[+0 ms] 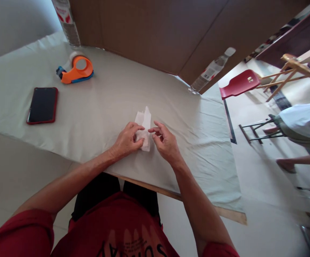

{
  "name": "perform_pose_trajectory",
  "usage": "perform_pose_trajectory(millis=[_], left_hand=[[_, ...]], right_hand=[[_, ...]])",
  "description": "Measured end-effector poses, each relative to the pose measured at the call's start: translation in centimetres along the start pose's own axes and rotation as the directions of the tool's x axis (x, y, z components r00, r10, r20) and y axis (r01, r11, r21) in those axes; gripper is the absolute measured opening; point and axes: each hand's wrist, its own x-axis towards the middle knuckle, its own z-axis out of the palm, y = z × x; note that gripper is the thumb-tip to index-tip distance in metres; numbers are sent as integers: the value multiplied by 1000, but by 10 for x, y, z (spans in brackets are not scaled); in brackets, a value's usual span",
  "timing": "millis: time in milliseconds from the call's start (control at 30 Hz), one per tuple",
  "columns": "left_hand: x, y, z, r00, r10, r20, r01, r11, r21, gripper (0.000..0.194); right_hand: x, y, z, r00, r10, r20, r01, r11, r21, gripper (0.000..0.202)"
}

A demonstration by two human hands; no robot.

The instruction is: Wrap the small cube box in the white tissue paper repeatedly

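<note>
A folded white tissue (145,135) lies on the cloth-covered table in front of me, its two upper ends spread apart like flaps. My left hand (129,138) grips its left side, with the thumb low and the fingers bent over the edge. Just off the tissue's right edge is my right hand (166,142), fingers slightly curled and apart from the thumb, with nothing visible between them. The left fingers hide part of the tissue.
An orange and blue tape dispenser (77,73) and a red-cased phone or tablet (43,105) lie on the left. Water bottles (211,73) stand against a brown cardboard panel (155,35) at the back. Beyond the table's right edge are a red chair (240,85) and a seated person (305,123).
</note>
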Motion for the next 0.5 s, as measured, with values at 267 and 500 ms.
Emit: perform_pose_trajectory(millis=[267, 500], left_hand=[[0, 0, -4, 983, 176, 50, -182, 968, 170, 24], [-1, -2, -3, 982, 188, 27, -190, 966, 173, 22]], right_hand=[[15, 9, 4, 996, 49, -70, -49, 999, 6, 47], [40, 27, 3, 918, 379, 116, -396, 867, 301, 51]])
